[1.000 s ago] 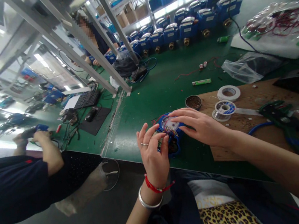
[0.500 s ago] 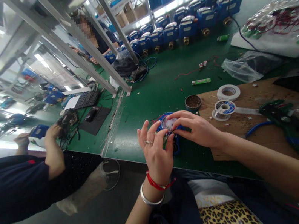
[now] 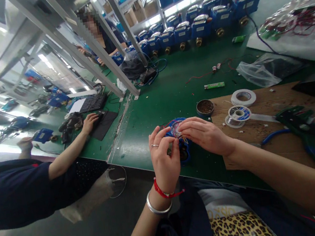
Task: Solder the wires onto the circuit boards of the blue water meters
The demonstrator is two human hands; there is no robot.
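A blue round meter body (image 3: 183, 150) with thin red wires on top sits at the near edge of the green bench (image 3: 166, 96). My left hand (image 3: 164, 161), wearing a ring, a red string and a silver bangle, has its fingers curled against the meter's left side. My right hand (image 3: 205, 136) lies over its top with fingertips pinched on the wires. Most of the meter is hidden behind both hands.
A small round tin (image 3: 205, 107), solder reels (image 3: 238, 114) and tape (image 3: 243, 97) lie on a wooden board (image 3: 281, 133) to the right, with green pliers (image 3: 300, 122). Blue meters (image 3: 196, 27) line the back. A seated person's arm (image 3: 72, 152) reaches to a black mat on the left.
My two hands closed in together over the meter. The person on the left moved a hand from a blue part to the black mat.
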